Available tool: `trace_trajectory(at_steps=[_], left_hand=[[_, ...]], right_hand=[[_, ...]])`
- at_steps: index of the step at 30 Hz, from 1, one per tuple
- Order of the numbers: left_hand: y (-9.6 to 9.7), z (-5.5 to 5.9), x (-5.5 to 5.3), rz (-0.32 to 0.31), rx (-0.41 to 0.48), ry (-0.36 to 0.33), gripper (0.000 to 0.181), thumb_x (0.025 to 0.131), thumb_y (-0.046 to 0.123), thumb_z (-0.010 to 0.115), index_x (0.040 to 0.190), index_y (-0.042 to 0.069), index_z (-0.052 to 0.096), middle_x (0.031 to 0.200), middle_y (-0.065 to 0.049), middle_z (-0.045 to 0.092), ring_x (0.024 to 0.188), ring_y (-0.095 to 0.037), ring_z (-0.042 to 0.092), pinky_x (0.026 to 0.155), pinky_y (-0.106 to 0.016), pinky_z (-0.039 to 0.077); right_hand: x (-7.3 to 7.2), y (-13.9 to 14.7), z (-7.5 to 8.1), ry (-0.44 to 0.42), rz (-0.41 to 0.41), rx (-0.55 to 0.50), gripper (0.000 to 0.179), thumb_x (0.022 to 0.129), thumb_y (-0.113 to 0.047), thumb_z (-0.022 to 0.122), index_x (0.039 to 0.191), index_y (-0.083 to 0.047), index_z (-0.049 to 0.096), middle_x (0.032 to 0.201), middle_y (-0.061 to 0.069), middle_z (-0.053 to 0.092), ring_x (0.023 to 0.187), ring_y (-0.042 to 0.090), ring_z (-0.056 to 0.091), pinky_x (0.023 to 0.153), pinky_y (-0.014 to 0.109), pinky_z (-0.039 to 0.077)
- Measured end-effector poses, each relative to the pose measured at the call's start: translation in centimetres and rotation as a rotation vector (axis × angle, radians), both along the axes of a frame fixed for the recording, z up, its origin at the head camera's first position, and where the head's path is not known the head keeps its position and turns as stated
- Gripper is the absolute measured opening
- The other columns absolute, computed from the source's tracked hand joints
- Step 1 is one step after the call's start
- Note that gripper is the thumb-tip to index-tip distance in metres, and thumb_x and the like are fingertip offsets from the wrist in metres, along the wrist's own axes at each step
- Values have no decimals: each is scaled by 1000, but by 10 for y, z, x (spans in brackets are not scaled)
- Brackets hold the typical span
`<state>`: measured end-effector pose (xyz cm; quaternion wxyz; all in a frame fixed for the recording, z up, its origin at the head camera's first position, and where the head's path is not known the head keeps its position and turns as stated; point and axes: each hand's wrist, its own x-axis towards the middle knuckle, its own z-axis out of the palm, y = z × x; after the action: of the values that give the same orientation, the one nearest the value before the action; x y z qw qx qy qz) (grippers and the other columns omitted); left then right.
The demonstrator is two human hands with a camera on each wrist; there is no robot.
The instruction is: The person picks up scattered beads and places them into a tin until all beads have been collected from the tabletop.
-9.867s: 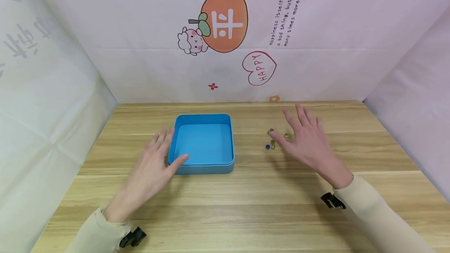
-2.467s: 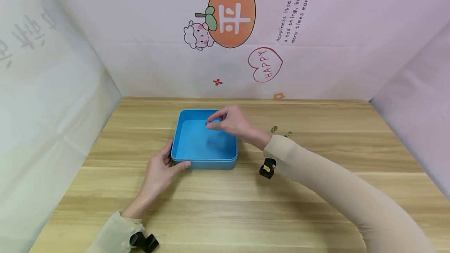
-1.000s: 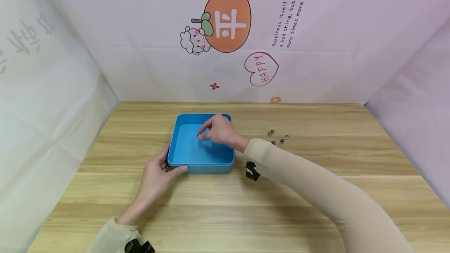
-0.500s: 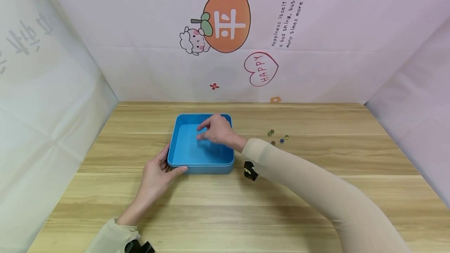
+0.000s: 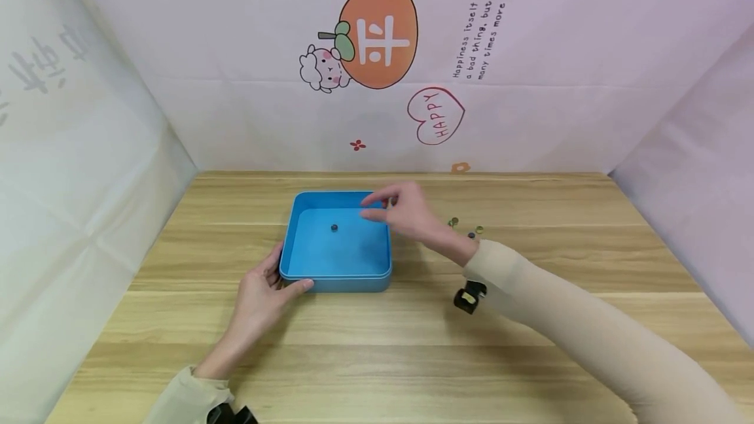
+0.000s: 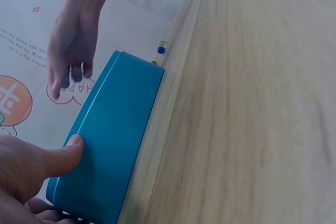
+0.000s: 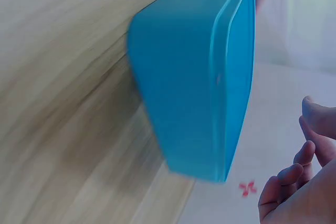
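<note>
A shallow blue square box (image 5: 330, 264) stands on the table with its top uncovered. On its floor lies one small, dark, round bead-like piece (image 5: 334, 228). My left hand (image 5: 257, 300) holds the box's near left corner, thumb (image 6: 64, 160) against the front wall and fingers at the left side. Over the box's right rim hovers my right hand (image 5: 410, 212), thumb and forefinger apart with nothing between them. To the right of the box are several small round pieces, among them a green one (image 5: 480, 229) and a blue one (image 6: 161, 50); the right forearm may hide others.
The wooden table (image 5: 365, 358) meets a white printed cloth (image 5: 265, 123) at the back. Cloth also hangs at the left and right sides. A black wrist camera (image 5: 469, 297) sits below the right sleeve.
The right hand has let go of the small dark piece inside the box, then moved right and up toward the rim. The left hand, off the box in the oldest frame, still holds it.
</note>
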<state>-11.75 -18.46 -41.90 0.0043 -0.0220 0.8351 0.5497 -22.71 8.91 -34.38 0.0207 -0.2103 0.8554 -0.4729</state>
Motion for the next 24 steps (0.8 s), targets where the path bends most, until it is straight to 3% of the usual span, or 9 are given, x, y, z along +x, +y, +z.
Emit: trace_trajectory(at_steps=[13, 24], left_hand=[[0, 2, 2, 8, -14, -2, 94, 93, 13, 84, 164, -4, 26, 166, -25, 29, 148, -35, 38, 113, -41, 41], [2, 5, 4, 8, -8, -12, 94, 94, 13, 83, 165, -3, 24, 167, -24, 28, 149, -36, 35, 115, -44, 40]], right_hand=[[14, 101, -27, -32, -171, 34, 21, 94, -19, 83, 109, -5, 83, 89, 8, 64, 70, 21, 46, 56, 26, 36], [13, 160, -43, -89, -148, -21, 30, 95, -16, 82, 120, 1, 79, 95, 12, 62, 74, 20, 45, 57, 23, 36]])
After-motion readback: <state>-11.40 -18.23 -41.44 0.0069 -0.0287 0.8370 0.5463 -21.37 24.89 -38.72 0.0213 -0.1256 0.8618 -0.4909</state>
